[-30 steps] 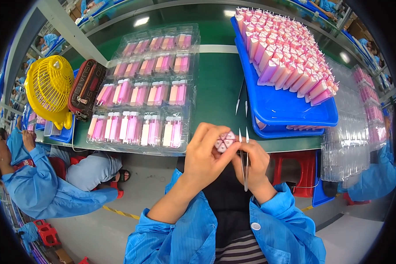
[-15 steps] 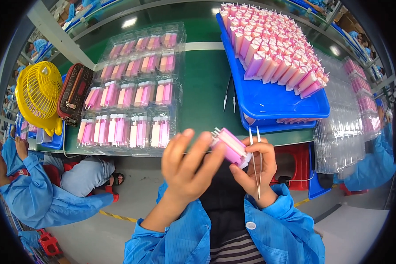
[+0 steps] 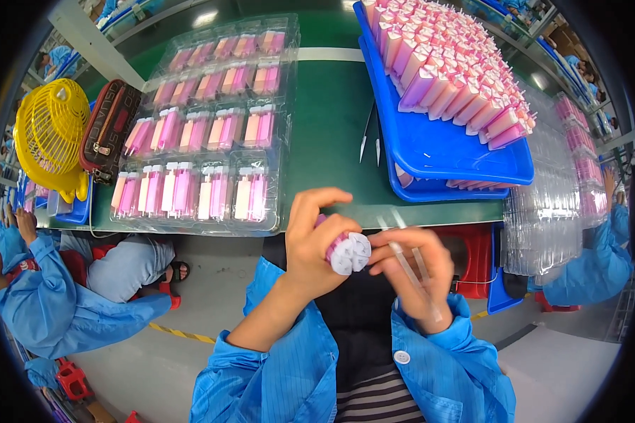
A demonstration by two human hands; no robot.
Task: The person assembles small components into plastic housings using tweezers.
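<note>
My left hand [image 3: 309, 247] is closed round a pink twin-cylinder pack, turned so that its two white round ends [image 3: 351, 254] face up toward me. Fingers cover most of its pink body. Beside it, my right hand [image 3: 425, 276] has its fingertips at the edge of the white ends. A pair of white tweezers [image 3: 408, 262], smeared by motion, lies held in that hand. Both hands are just in front of the table's near edge.
A clear plastic tray [image 3: 254, 224] holds rows of pink-and-cream packs. Stacked blue bins [image 3: 458, 166] carry many more upright. Clear empty trays [image 3: 543, 218] are stacked at right. Left stand a yellow fan [image 3: 49, 134] and a brown pouch [image 3: 109, 127]. A co-worker [image 3: 70, 289] sits at left.
The pack has been turned in my left hand, so its white ends now face me instead of its long side. My right fingers have shifted against those ends, tweezers moving with them.
</note>
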